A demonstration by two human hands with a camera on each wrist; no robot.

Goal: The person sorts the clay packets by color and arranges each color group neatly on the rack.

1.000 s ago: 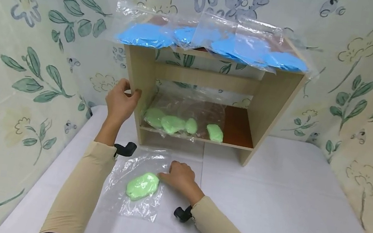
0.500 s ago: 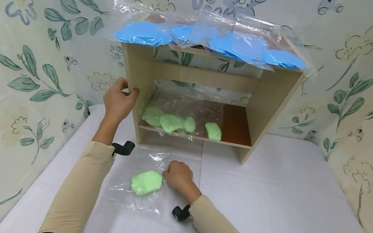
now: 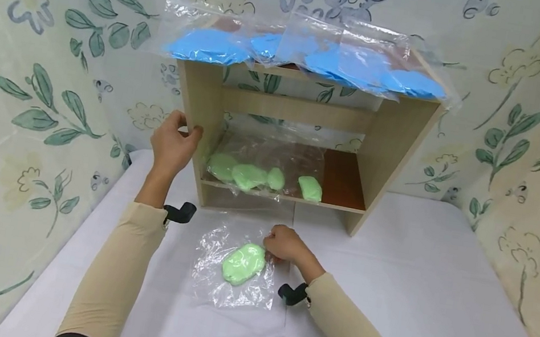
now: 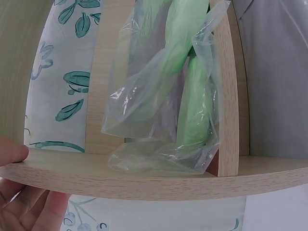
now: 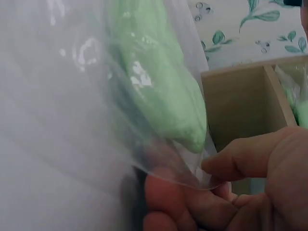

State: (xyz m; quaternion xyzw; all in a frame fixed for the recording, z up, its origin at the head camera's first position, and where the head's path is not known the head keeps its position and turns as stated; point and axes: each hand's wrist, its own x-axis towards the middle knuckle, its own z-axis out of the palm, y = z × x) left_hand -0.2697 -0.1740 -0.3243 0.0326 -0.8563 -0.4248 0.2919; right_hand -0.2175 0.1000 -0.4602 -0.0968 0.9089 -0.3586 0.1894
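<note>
My right hand (image 3: 287,244) pinches the right edge of a clear plastic bag (image 3: 211,246) holding a flattened green lump, like soft clay (image 3: 242,265). In the right wrist view, thumb and fingers meet on the film just beside the green lump (image 5: 159,82). My left hand (image 3: 172,144) grips the front edge of the left side panel (image 3: 202,98) of a small wooden shelf. The left wrist view has the thumb on one face of that panel (image 4: 144,185) and the fingers on the other.
Several bagged green lumps (image 3: 250,177) lie on the lower brown shelf board (image 3: 343,181). Bags with blue contents (image 3: 209,46) line the top, hanging slightly over its front edge. A white cloth (image 3: 413,292) covers the table, and floral fabric (image 3: 41,102) surrounds it.
My right hand has moved to the right, bringing the bag with the green lump along in front of the shelf. My left hand stays on the side panel.
</note>
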